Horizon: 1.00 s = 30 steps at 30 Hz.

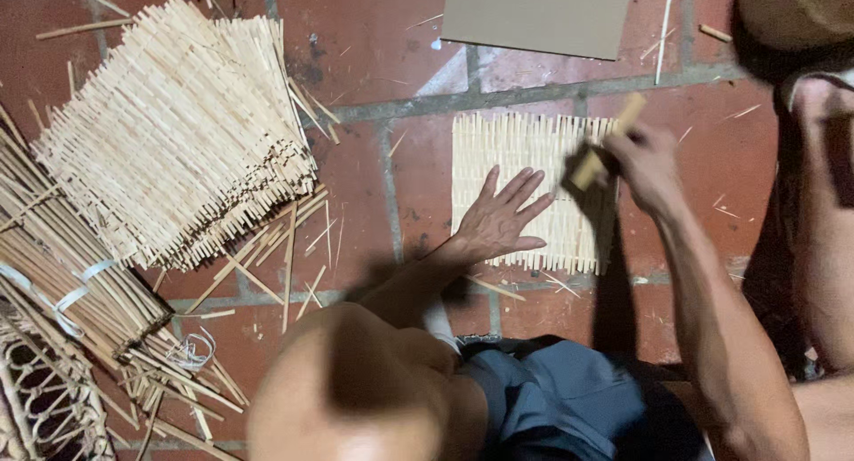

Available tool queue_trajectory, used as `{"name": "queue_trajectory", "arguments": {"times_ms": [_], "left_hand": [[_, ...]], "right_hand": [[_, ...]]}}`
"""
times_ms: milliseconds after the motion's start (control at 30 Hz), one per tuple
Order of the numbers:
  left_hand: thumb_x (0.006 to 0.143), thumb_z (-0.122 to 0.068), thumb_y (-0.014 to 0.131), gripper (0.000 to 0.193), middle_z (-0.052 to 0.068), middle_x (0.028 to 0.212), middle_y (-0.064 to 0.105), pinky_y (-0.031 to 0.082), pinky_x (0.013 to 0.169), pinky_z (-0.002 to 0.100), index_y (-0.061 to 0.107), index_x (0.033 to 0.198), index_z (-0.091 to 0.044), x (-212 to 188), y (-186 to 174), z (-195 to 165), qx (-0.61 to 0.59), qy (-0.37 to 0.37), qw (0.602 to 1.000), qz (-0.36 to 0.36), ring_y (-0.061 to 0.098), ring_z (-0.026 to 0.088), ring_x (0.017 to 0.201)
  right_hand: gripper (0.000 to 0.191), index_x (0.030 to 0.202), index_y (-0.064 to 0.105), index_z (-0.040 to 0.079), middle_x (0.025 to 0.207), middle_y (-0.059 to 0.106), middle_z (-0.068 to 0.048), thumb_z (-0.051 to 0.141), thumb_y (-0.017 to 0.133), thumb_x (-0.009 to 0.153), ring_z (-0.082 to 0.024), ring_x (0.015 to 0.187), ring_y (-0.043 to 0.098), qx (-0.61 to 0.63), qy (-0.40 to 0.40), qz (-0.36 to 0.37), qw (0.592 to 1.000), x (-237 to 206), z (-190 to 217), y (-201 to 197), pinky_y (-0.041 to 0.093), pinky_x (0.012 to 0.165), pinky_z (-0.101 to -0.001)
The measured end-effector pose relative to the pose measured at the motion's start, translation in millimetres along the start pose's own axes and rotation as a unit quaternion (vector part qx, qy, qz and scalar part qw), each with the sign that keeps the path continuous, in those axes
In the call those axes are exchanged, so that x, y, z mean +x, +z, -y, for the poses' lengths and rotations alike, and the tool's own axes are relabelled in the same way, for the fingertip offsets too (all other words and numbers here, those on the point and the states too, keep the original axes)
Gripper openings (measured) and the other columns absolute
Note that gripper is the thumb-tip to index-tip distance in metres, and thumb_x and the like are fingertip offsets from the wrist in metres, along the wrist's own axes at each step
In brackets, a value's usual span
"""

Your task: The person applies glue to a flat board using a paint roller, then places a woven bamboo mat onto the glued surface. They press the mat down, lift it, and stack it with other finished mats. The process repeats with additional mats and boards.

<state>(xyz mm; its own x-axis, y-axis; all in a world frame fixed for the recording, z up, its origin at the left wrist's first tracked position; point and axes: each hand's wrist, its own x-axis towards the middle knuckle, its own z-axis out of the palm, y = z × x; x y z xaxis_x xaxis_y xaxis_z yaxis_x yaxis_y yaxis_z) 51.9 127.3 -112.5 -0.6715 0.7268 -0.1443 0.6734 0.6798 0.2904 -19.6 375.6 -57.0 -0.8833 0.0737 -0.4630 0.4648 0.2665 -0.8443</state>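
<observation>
In the head view, the left hand (500, 219) is pressing flat, its fingers (520, 187) released and spread, on a small woven bamboo mat (516, 149) lying on the red tile floor (356, 185) near the middle, just below a grout line. The right hand (648, 163) is clenching a short wooden block (608, 141) over the mat's right edge. Judged from this, tapping well means keeping the flat palm holding the mat down and striking the slat ends squarely. A stack of finished mats (178, 132) is lying toward the floor's left side, with bundled bamboo strips (71, 274) beside it and a cardboard sheet (538, 16) at the top edge.
</observation>
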Motion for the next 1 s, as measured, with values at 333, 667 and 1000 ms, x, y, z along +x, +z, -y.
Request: {"name": "queue_trajectory", "arguments": {"times_ms": [333,667,1000], "left_hand": [[0.088,-0.073,0.048,0.072,0.014,0.15,0.051,0.015,0.124,0.064,0.063,0.126,-0.013,-3.7,13.6,5.3,0.016,0.02,0.999,-0.02,0.029,0.03,0.152],[0.088,-0.073,0.05,0.068,0.014,0.141,0.055,0.015,0.126,0.059,0.064,0.11,-0.01,-4.4,26.6,7.6,0.0,0.025,1.0,-0.005,0.034,0.031,0.151],[0.091,-0.074,0.046,0.084,0.016,0.163,0.035,0.02,0.119,0.065,0.049,0.15,-0.014,0.9,3.2,-13.0,-0.005,0.014,1.0,-0.006,0.026,0.031,0.153]], "right_hand": [[0.017,0.096,0.075,-0.004,0.08,0.073,-0.014,0.013,0.073,0.093,-0.017,0.067,0.067,-0.165,-0.158,0.042,0.973,106.3,52.7,124.5,0.054,0.062,-0.038],[0.019,0.102,0.076,-0.003,0.084,0.074,-0.017,0.014,0.073,0.094,-0.023,0.07,0.069,-0.243,-0.098,0.088,0.961,113.5,49.7,132.8,0.056,0.067,-0.0422],[0.019,0.103,0.075,-0.007,0.087,0.074,-0.018,0.011,0.072,0.097,-0.018,0.07,0.067,-0.142,-0.103,0.007,0.984,93.1,50.9,36.2,0.054,0.061,-0.0356]]}}
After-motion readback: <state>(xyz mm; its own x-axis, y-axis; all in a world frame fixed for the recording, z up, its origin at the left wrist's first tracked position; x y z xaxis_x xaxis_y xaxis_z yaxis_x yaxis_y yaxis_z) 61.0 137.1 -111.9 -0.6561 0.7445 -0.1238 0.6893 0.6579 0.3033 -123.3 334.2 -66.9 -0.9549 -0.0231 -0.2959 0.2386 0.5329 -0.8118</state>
